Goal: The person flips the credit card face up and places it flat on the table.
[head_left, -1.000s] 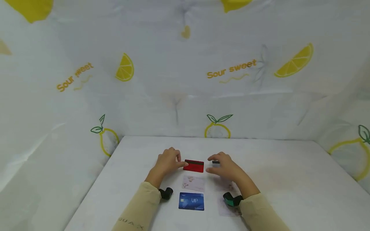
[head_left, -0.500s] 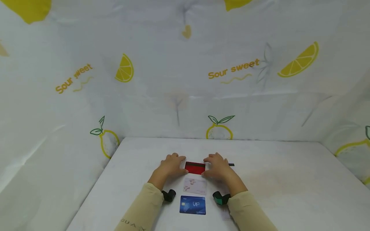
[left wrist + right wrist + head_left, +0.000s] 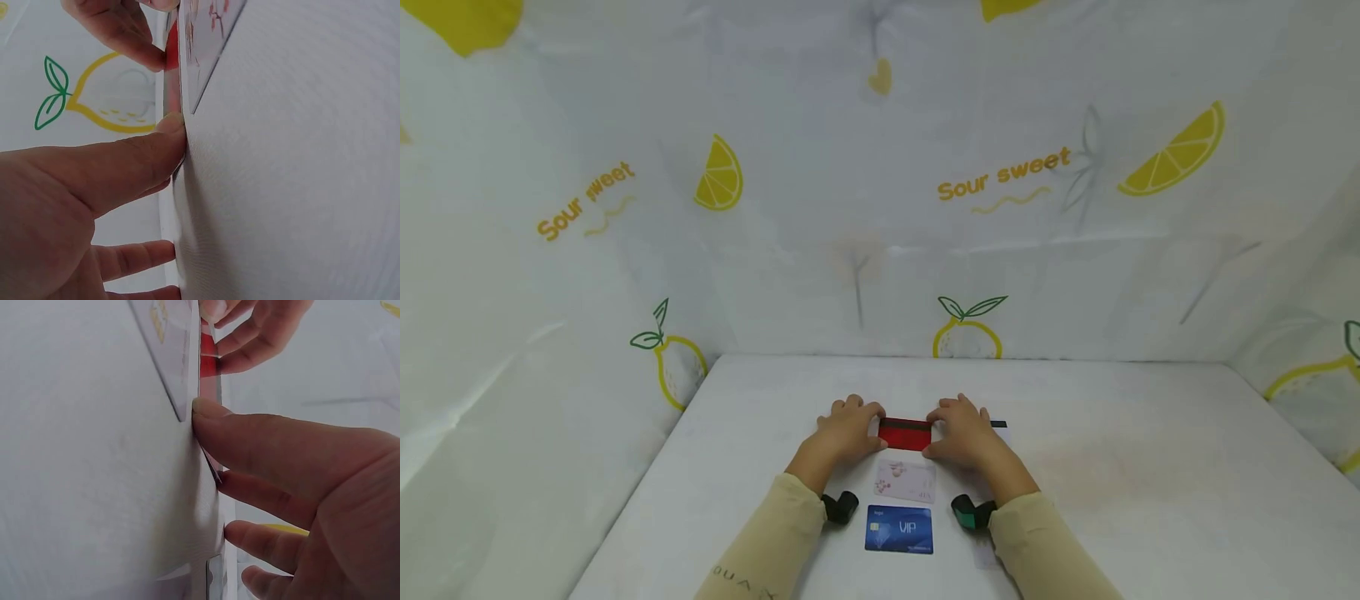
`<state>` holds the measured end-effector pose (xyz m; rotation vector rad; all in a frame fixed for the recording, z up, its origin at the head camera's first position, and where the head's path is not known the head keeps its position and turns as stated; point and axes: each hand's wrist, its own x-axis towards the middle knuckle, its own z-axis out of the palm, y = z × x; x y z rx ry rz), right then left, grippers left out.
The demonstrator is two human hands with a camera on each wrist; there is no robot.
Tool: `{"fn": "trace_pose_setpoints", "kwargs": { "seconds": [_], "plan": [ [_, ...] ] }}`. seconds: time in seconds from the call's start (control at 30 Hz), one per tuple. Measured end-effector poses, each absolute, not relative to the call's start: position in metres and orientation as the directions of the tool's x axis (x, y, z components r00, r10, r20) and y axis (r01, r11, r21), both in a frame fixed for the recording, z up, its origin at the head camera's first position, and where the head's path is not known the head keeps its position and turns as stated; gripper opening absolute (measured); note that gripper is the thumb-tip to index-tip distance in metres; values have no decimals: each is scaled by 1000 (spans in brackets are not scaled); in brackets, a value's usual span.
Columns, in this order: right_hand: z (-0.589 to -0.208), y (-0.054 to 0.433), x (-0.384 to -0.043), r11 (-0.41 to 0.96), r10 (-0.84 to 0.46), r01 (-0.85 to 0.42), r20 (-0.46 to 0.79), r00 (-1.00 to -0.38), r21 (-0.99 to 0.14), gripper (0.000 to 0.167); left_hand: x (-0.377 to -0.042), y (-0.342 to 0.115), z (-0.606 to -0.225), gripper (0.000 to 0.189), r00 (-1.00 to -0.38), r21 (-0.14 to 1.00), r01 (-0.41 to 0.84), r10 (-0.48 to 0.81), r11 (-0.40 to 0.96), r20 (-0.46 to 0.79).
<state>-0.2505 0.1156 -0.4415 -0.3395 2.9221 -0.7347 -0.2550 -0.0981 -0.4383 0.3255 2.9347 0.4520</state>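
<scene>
While forearms angle inward, left hand [image 3: 847, 431] and right hand [image 3: 964, 433] pinch one red card [image 3: 905, 435] on the counter [image 3: 1150, 467], fingers at 9 and 3 o'clock. Toward 6: one pink card [image 3: 905, 482], one blue card [image 3: 898, 530]. Part-hidden: one striped card [image 3: 998, 424] at 3.

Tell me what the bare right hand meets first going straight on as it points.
The red rectangular plastic-looking card with a dark stripe; the right hand seems to touch its right end. Past it, roughly in line, is the bare left hand, though depth is unclear.
</scene>
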Motion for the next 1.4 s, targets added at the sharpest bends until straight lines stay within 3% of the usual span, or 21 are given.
{"fn": "trace_pose_setpoints", "kwargs": {
  "seconds": [0.43, 0.77, 1.4],
  "plan": [
    [-438, 116, -250, 838, -248, -206, -17, -969, -505, 48, -257, -99, -436, 47, -961, 321, 184, 239, 929, -141],
    [-434, 119, -251, 855, -215, -153, -69, -974, -496, 52, -255, -101, -434, 53, -948, 334, 208, 274, 919, -163],
    [-425, 123, -249, 843, -236, -155, -96, -967, -515, 52, -261, -106, -436, 50, -937, 421, 284, 343, 861, -70]
  ]
}}
